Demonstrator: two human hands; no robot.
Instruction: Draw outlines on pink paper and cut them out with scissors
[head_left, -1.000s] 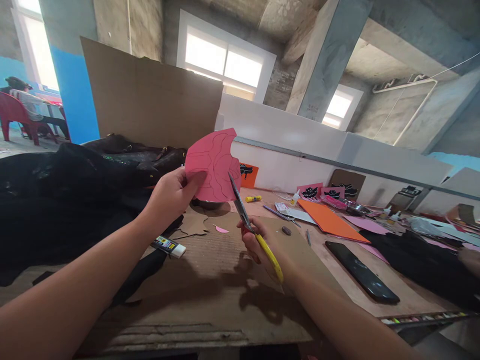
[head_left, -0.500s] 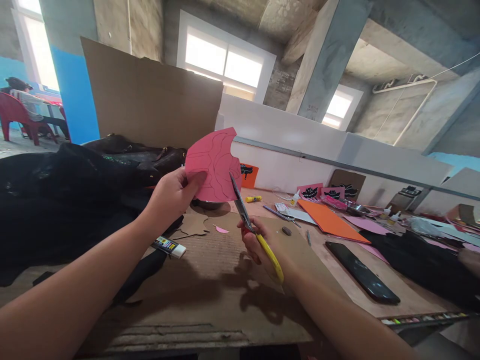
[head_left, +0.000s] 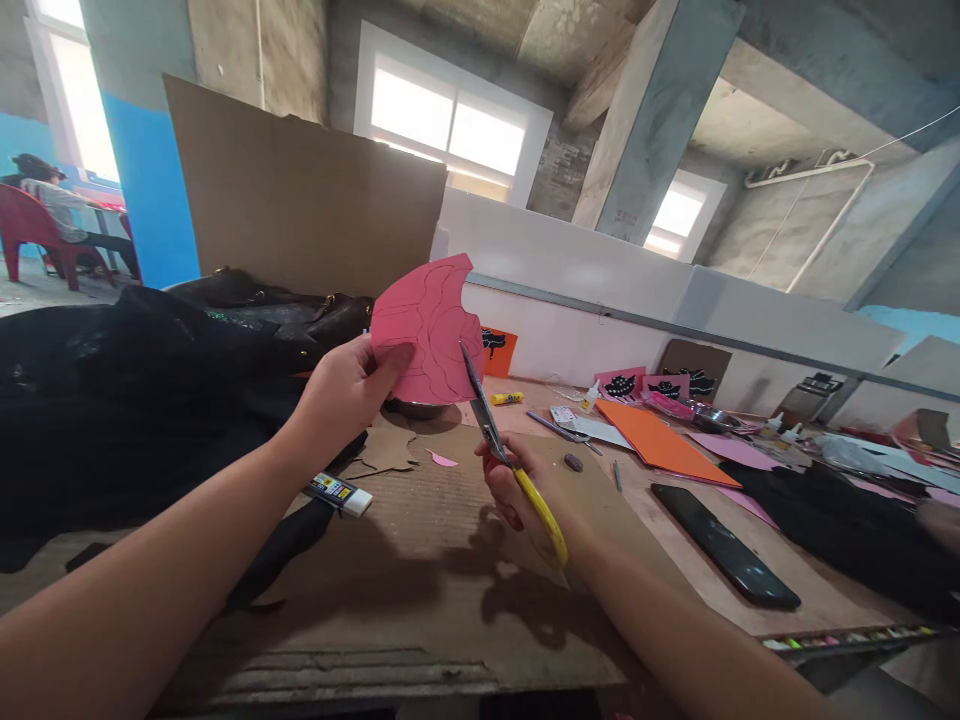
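My left hand [head_left: 341, 392] pinches the lower left edge of a pink paper shape [head_left: 427, 328] with pencil lines drawn on it, holding it up above the table. My right hand [head_left: 525, 490] grips yellow-handled scissors [head_left: 510, 462]; their blades point up and bite into the paper's right edge. A small pink offcut [head_left: 442, 459] lies on the brown cardboard sheet [head_left: 420, 560] below.
Black bags and cloth [head_left: 135, 390] fill the left, with a tall cardboard panel [head_left: 300, 200] behind. A white eraser [head_left: 339, 491], yellow glue stick [head_left: 507, 398], orange sheet [head_left: 660, 442], black phone [head_left: 724, 544] and pink cards lie on the table. A person [head_left: 45, 205] sits far left.
The scissors have crept slightly further into the pink paper's right edge. The left hand and paper have stayed almost still.
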